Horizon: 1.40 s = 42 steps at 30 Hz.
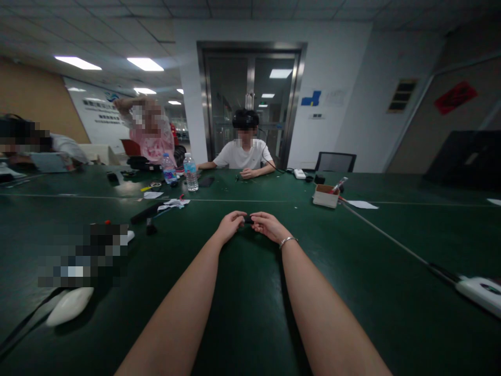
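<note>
Both arms reach forward over the dark green table (250, 313). My left hand (230, 226) is closed in a pinch on the left end of a small black object (248, 220). From the other side, the fingers of my right hand (270, 226) grip the same object, and a metal bracelet (288, 242) circles that wrist. The piece is short and dark, with a lighter bit at its left end. Fingers cover much of it, so its kind cannot be made out.
To the right stand a small open cardboard box (325, 197) and a white power strip (479, 293) with its cable. Leftward lie a white rounded object (71, 307), a black bar (146, 213) and crumpled paper (173, 204). Two water bottles (191, 173) stand near a seated person (246, 154) opposite.
</note>
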### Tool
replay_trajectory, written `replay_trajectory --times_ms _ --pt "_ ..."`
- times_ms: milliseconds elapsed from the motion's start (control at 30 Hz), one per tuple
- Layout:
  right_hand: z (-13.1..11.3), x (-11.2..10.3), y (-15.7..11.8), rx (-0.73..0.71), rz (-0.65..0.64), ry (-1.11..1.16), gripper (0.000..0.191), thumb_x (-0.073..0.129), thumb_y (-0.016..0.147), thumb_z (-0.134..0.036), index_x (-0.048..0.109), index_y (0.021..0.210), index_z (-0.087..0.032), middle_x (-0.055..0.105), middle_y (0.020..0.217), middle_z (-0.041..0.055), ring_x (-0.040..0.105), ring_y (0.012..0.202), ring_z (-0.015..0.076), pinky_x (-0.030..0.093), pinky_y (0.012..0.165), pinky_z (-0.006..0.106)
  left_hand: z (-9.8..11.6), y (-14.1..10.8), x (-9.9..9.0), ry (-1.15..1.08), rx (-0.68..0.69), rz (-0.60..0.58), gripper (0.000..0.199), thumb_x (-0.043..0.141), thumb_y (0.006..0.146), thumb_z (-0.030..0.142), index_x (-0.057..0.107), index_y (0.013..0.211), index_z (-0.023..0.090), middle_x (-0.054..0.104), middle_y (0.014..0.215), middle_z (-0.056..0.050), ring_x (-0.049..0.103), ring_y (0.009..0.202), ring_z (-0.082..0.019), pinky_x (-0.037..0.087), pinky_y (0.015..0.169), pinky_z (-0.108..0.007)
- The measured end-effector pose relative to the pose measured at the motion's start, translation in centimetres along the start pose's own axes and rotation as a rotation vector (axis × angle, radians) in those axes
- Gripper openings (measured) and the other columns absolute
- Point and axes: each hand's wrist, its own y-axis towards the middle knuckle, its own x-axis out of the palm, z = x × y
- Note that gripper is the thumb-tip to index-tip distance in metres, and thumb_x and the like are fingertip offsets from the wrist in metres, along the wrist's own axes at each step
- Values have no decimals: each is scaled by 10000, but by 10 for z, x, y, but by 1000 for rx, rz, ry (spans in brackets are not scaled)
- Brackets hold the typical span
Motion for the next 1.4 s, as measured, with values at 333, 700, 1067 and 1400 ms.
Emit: replay_trajectory --times_ms 333,700,1067,1400 --pt "1 -1 2 6 7 -4 185 728 700 -125 617 849 -120 621 621 8 598 517 79 469 472 162 1 1 1 18 -20 6 356 523 799 380 633 1017 121 562 646 -3 462 525 -85 349 483 -203" --pt "1 0 1 2 9 -6 167 710 712 -106 619 851 -120 617 617 15 600 530 89 469 475 170 0 2 0 1 -22 -13 358 550 773 379 645 1010 127 587 668 -14 481 545 -95 351 496 -212" --pt "1 -1 1 1 8 -11 172 716 712 -122 618 854 -117 611 628 18 600 539 89 470 489 178 1 3 1 -16 -30 3 373 466 826 384 653 1000 112 571 604 -9 454 496 -91 323 467 -214" --pt "1 0 1 -9 7 -5 182 732 687 -138 613 825 -127 604 596 6 592 520 89 462 468 172 2 -1 1 -28 8 0 279 595 745 273 653 981 136 613 695 -26 543 602 -104 376 480 -190"
